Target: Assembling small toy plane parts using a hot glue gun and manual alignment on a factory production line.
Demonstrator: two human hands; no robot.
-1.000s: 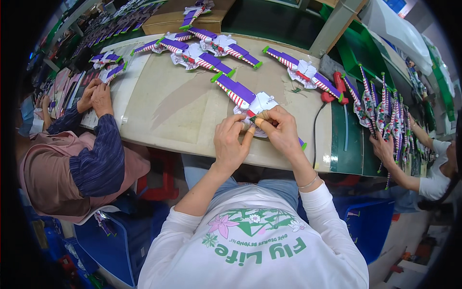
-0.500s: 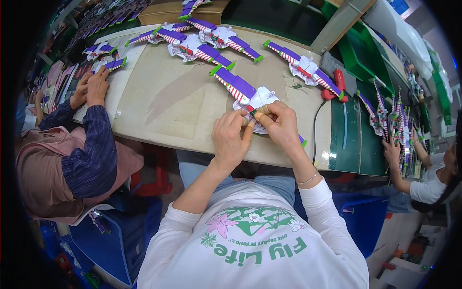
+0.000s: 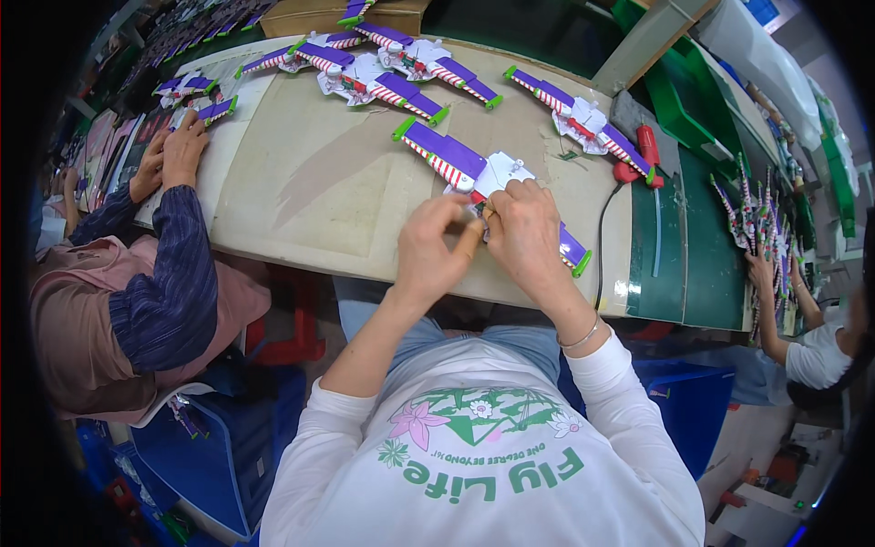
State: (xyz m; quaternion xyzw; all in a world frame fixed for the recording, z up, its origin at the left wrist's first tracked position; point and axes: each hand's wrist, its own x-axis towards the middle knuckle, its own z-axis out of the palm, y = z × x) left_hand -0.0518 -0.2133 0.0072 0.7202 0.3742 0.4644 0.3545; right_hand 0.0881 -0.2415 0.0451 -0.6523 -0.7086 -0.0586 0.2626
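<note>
In front of me on the table lies a toy wing pack, white in the middle, with purple wings, red-and-white striped edges and green tips. Fingers of both my hands meet at the red part near its centre. My left hand has thumb and fingertips pinched together at the near side of that part. Bent over the white body, my right hand has its fingers curled down and pinched beside the left fingertips. Whatever small piece lies between the fingertips is hidden by them.
More wing packs lie across the table's far side, another at right. A red glue gun with a black cord rests by a green bin. Co-workers' hands work at left; a person at right holds several wing packs.
My right hand has turned, its fingers now pointing more downward, and my left hand has shifted slightly down and left. At right, the other person's bunch of wing packs has moved away rightward.
</note>
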